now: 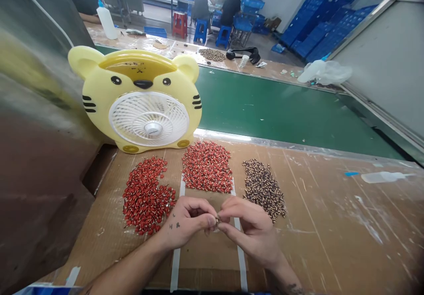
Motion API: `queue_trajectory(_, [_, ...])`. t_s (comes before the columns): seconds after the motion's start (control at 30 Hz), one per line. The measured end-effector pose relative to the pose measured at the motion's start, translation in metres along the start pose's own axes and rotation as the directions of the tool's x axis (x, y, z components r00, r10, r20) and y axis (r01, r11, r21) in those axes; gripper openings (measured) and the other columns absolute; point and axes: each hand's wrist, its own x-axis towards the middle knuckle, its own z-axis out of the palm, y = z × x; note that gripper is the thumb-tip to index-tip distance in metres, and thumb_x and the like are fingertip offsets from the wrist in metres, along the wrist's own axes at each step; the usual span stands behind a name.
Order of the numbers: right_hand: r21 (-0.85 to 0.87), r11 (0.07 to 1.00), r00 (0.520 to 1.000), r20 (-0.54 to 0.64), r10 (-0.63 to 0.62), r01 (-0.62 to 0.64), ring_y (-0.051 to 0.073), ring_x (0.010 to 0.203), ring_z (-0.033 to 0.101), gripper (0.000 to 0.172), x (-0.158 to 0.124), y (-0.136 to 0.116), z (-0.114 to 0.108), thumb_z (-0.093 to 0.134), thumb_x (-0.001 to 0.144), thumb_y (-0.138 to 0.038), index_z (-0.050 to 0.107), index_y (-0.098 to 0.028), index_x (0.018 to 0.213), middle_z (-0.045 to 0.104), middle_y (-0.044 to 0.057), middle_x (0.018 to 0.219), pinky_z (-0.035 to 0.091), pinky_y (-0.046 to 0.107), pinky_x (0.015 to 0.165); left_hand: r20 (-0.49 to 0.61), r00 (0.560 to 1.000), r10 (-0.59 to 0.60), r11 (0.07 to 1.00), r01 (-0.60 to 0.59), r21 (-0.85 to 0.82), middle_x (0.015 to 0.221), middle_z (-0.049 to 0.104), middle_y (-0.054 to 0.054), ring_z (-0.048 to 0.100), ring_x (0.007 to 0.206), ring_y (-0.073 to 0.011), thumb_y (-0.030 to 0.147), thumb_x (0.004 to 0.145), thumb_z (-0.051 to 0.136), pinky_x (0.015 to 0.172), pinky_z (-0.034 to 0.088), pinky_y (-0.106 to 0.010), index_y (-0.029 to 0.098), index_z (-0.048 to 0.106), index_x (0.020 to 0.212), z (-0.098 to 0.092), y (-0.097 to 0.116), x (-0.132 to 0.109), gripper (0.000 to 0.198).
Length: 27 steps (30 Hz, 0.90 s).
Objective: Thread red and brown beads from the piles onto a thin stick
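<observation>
My left hand (185, 224) and my right hand (251, 228) meet above the cardboard, thumbs and forefingers pinched together. Between their fingertips is a small dark and brass-coloured piece (217, 220), mostly covered, so its exact kind does not show. Left of my left hand lies a pile of small red parts (145, 198) with thin pale and dark ends. Straight beyond my hands is a second heap of red parts (207, 167), packed into a rough square. A pile of small black and brass-coloured parts (263, 189) lies just beyond my right hand.
A yellow animal-faced fan (152, 74) stands behind the piles at left. Past the cardboard-covered table (318, 224) runs a green conveyor belt (281, 109). A squeeze bottle (380, 177) lies at right; another bottle (107, 22) stands across the belt. Two people sit far back.
</observation>
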Motion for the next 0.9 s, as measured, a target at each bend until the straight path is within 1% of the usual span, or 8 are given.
queue_trajectory(0.17, [0.022, 0.998, 0.998, -0.027, -0.055, 0.056, 0.016, 0.070, 0.063, 0.020, 0.003, 0.000, 0.002, 0.068, 0.085, -0.009, 0.075, -0.023, 0.097, 0.067, 0.003, 0.078, 0.050, 0.028, 0.064, 0.019, 0.999, -0.036, 0.993, 0.037, -0.109, 0.061, 0.067, -0.004, 0.057, 0.052, -0.0094, 0.034, 0.074, 0.080, 0.051, 0.046, -0.019, 0.011, 0.076, 0.073, -0.001, -0.010, 0.001, 0.023])
queue_trajectory(0.37, [0.021, 0.998, 0.999, -0.003, -0.054, 0.054, 0.016, 0.071, 0.063, 0.020, 0.005, -0.003, 0.002, 0.068, 0.086, -0.012, 0.076, -0.024, 0.098, 0.065, 0.003, 0.078, 0.051, 0.028, 0.063, 0.010, 0.995, -0.104, 0.957, 0.103, -0.271, 0.059, 0.068, -0.004, 0.058, 0.048, -0.0098, 0.032, 0.063, 0.088, 0.045, 0.046, -0.019, 0.011, 0.074, 0.068, 0.000, -0.012, 0.002, 0.026])
queue_trajectory(0.5, [0.052, 0.998, 0.999, 0.018, -0.037, 0.036, 0.016, 0.072, 0.062, 0.012, 0.004, -0.003, 0.004, 0.067, 0.088, -0.018, 0.076, -0.023, 0.095, 0.065, 0.003, 0.078, 0.050, 0.028, 0.064, 0.017, 0.989, -0.148, 0.945, 0.146, -0.292, 0.056, 0.067, -0.003, 0.055, 0.044, -0.0088, 0.035, 0.059, 0.090, 0.042, 0.044, -0.019, 0.010, 0.073, 0.067, 0.002, -0.013, 0.001, 0.032])
queue_trajectory(0.6, [0.073, 0.997, 1.000, 0.000, -0.017, 0.016, 0.017, 0.072, 0.061, 0.007, 0.004, -0.003, 0.006, 0.068, 0.089, -0.022, 0.074, -0.022, 0.092, 0.064, 0.003, 0.076, 0.050, 0.029, 0.066, 0.017, 0.989, -0.147, 0.947, 0.146, -0.285, 0.055, 0.067, -0.003, 0.054, 0.044, -0.0085, 0.036, 0.062, 0.089, 0.042, 0.043, -0.019, 0.010, 0.073, 0.067, 0.002, -0.014, 0.000, 0.032])
queue_trajectory(0.7, [0.057, 0.998, 1.000, -0.013, -0.009, 0.010, 0.016, 0.070, 0.060, 0.006, 0.004, -0.002, 0.007, 0.068, 0.089, -0.023, 0.073, -0.021, 0.091, 0.064, 0.003, 0.075, 0.049, 0.029, 0.065, 0.023, 0.990, -0.136, 0.955, 0.137, -0.265, 0.054, 0.067, -0.003, 0.055, 0.044, -0.0085, 0.037, 0.063, 0.088, 0.044, 0.042, -0.019, 0.009, 0.074, 0.068, 0.002, -0.014, 0.000, 0.031])
queue_trajectory(0.77, [0.007, 0.999, 0.999, 0.001, -0.042, 0.042, 0.016, 0.070, 0.060, 0.007, 0.004, -0.002, 0.006, 0.067, 0.090, -0.020, 0.074, -0.021, 0.093, 0.064, 0.003, 0.076, 0.049, 0.028, 0.064, 0.010, 0.992, -0.125, 0.959, 0.123, -0.254, 0.055, 0.068, -0.004, 0.055, 0.045, -0.0087, 0.037, 0.062, 0.088, 0.044, 0.042, -0.019, 0.009, 0.075, 0.071, 0.001, -0.013, 0.001, 0.032])
queue_trajectory(0.83, [-0.060, 0.992, 0.993, 0.026, -0.113, 0.115, 0.016, 0.071, 0.060, 0.011, 0.006, -0.003, 0.004, 0.064, 0.091, -0.017, 0.074, -0.020, 0.097, 0.064, 0.004, 0.078, 0.049, 0.028, 0.063, -0.008, 0.992, -0.123, 0.961, 0.117, -0.251, 0.056, 0.068, -0.004, 0.054, 0.044, -0.0086, 0.037, 0.061, 0.089, 0.043, 0.040, -0.018, 0.010, 0.074, 0.070, -0.001, -0.013, 0.002, 0.032])
queue_trajectory(0.9, [-0.135, 0.973, 0.982, 0.047, -0.185, 0.190, 0.016, 0.071, 0.059, 0.015, 0.009, -0.005, 0.002, 0.062, 0.092, -0.016, 0.074, -0.019, 0.100, 0.064, 0.005, 0.078, 0.049, 0.028, 0.062, -0.004, 0.990, -0.140, 0.961, 0.135, -0.243, 0.053, 0.066, -0.003, 0.052, 0.041, -0.0076, 0.036, 0.059, 0.089, 0.041, 0.037, -0.018, 0.010, 0.073, 0.068, -0.003, -0.013, 0.001, 0.032])
